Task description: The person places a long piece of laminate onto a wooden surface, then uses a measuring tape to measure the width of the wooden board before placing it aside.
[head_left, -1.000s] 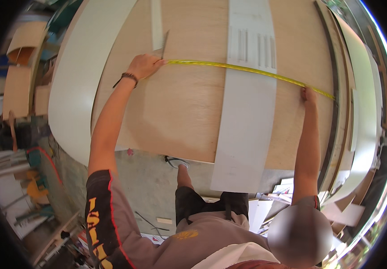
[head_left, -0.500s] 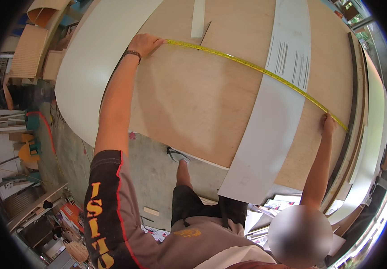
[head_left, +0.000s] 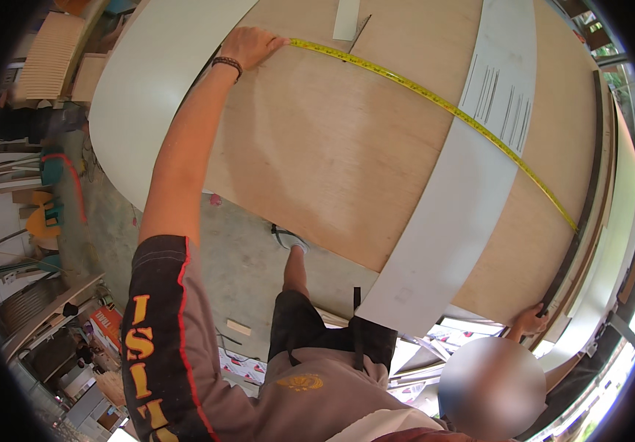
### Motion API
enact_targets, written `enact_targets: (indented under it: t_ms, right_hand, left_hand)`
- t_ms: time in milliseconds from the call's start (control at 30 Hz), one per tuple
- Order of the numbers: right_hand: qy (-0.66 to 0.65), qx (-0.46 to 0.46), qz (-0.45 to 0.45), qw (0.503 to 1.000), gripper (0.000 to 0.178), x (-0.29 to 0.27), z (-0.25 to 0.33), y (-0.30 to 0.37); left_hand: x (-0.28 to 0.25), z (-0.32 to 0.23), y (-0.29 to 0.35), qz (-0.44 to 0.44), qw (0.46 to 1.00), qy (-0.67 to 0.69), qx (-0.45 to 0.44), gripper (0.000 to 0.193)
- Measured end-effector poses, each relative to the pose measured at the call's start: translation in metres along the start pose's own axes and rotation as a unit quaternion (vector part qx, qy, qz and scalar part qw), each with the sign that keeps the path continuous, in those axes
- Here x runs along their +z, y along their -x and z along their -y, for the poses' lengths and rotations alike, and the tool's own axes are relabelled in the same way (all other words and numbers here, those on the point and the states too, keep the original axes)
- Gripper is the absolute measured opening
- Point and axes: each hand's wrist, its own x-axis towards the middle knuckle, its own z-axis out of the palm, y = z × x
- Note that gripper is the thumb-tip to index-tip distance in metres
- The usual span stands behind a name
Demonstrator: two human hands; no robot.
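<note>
A yellow tape measure (head_left: 420,91) stretches across a light brown plywood sheet (head_left: 317,162) and over a pale grey board (head_left: 450,214) lying on it. At the far left, my left hand (head_left: 255,46) is closed on one end of the tape, near the edge of the sheet. The tape's other end lies beside a long dark strip (head_left: 588,199) along the right side, with no hand on it. My right hand (head_left: 529,321) is low at the right, its fingers closed around the near end of that strip; a blurred round patch hides part of the forearm.
A white panel (head_left: 148,88) curves along the left. A narrow pale strip (head_left: 346,20) lies on the far part of the plywood. Stacked boards (head_left: 619,184) line the right side. Below left are the concrete floor (head_left: 236,258), an orange box (head_left: 106,324) and wood offcuts.
My right hand has let go of the tape's right end and come back toward me to the strip's near end. The left hand keeps its hold; the view has shifted slightly.
</note>
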Motion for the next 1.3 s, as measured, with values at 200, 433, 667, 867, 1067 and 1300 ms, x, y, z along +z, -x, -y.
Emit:
enact_targets:
  t_ms: [200,433,667,867,1067,1300]
  right_hand:
    - [0.067,0.076,-0.017,0.995,0.067,0.005,0.065,0.008]
    - [0.081,0.127,0.013,0.989,0.063,0.001,0.074,0.004]
    - [0.074,0.115,0.008,0.991,0.067,0.007,0.071,-0.003]
    - [0.074,0.118,0.011,0.99,0.065,0.01,0.067,-0.007]
    - [0.075,0.135,0.029,0.988,0.067,0.001,0.068,-0.01]
    - [0.091,0.132,0.03,0.987,0.072,-0.002,0.073,-0.009]
  left_hand:
    - [-0.006,0.009,0.024,0.002,1.0,-0.026,-0.013,0.059]
    - [0.005,0.012,0.021,-0.052,0.998,-0.028,0.03,0.06]
    - [-0.002,0.0,0.019,-0.014,0.999,-0.03,0.024,0.062]
    - [-0.002,-0.003,0.018,-0.026,0.999,-0.015,0.028,0.063]
    - [-0.002,-0.006,0.015,-0.029,0.999,-0.011,0.026,0.063]
    - [-0.003,-0.002,0.018,-0.043,0.999,-0.011,0.019,0.06]
